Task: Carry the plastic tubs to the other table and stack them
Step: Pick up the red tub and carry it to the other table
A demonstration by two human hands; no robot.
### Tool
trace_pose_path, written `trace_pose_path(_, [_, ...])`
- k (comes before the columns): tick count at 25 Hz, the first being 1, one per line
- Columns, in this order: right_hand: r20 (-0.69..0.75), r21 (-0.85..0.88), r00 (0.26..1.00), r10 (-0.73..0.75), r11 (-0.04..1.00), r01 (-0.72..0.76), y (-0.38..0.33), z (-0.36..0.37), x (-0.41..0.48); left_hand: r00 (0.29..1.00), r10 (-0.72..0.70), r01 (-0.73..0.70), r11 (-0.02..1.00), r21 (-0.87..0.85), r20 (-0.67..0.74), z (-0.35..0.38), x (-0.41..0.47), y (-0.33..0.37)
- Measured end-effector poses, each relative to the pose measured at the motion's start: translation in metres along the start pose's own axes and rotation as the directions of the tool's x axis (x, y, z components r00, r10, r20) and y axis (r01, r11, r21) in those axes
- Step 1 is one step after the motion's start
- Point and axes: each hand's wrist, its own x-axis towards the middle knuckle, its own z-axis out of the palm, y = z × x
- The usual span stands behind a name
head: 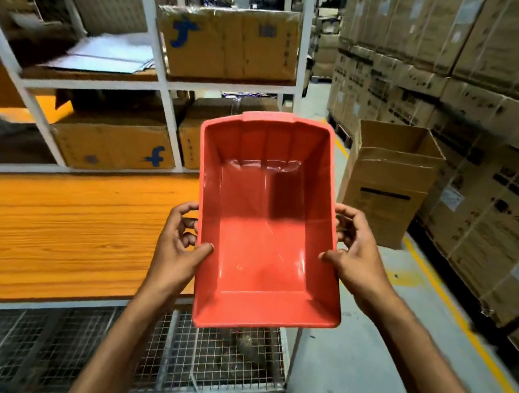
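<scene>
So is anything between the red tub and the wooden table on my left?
Nothing visible. The left hand and right hand hold the red tub by its rims, at the right edge of the wooden table.

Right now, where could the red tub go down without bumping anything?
The orange wooden tabletop is bare between the white shelf rail behind it and its front edge, left of the red tub. The grey floor beside the yellow line is open too. The shelves are packed with cardboard boxes.
</scene>
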Motion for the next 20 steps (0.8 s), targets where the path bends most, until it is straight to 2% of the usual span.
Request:
trace_pose_path(2, [0.02,0.019,0.999,0.04,0.999,-0.04,0.0,0.013,0.02,0.998,-0.055,0.055,0.998,-0.011,-0.006,-0.01,0.021,-0.004])
trace_pose_path(4, [0.001,0.053,0.99,0.14,0.989,-0.14,0.007,0.02,0.046,0.992,-0.129,0.128,0.991,-0.043,-0.011,-0.012,0.045,-0.004])
trace_pose_path(7, [0.028,0.126,0.942,0.334,0.934,-0.335,0.019,0.024,0.098,0.967,-0.253,0.252,0.966,-0.054,-0.019,-0.004,0.084,-0.005])
trace_pose_path(10, [0.07,0.159,0.891,0.448,0.877,-0.453,0.03,0.024,0.147,0.939,-0.345,0.345,0.939,-0.008,0.003,0.008,0.122,-0.014])
trace_pose_path(15, [0.188,0.049,0.827,0.53,0.836,-0.547,0.058,0.019,0.222,0.881,-0.473,0.472,0.881,0.033,0.03,0.028,0.189,-0.029])
trace_pose_path(20, [0.164,0.022,0.811,0.561,0.82,-0.572,0.066,0.025,0.274,0.842,-0.54,0.54,0.842,0.008,-0.01,0.051,0.24,-0.042])
